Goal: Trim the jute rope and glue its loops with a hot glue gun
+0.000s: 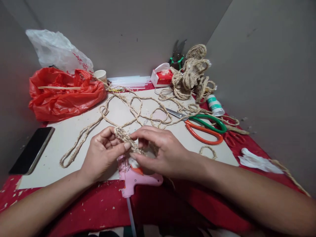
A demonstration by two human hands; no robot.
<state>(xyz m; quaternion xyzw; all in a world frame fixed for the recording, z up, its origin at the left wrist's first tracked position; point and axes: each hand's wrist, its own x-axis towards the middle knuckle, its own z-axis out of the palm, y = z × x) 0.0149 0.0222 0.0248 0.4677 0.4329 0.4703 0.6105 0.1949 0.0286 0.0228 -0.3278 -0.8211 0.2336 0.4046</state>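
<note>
A small bundle of braided straw cord (127,138) is held between both hands, above the near part of a pale board (59,144). My left hand (103,151) pinches its left end between thumb and fingers. At its right end, my right hand (158,148) grips with thumb and forefinger. Just below the hands lies a pink glue gun (142,179), with a clear glue stick (130,214) reaching toward the near edge. Long loops of braided cord (135,112) spread over the board behind the hands.
Large scissors (204,126) with green and orange handles lie right. A phone (32,151) is left, below a red plastic bag (66,98). At the back stand a paper cup (100,75), tissue pack (162,77) and coiled cord (192,74). Grey walls surround the table.
</note>
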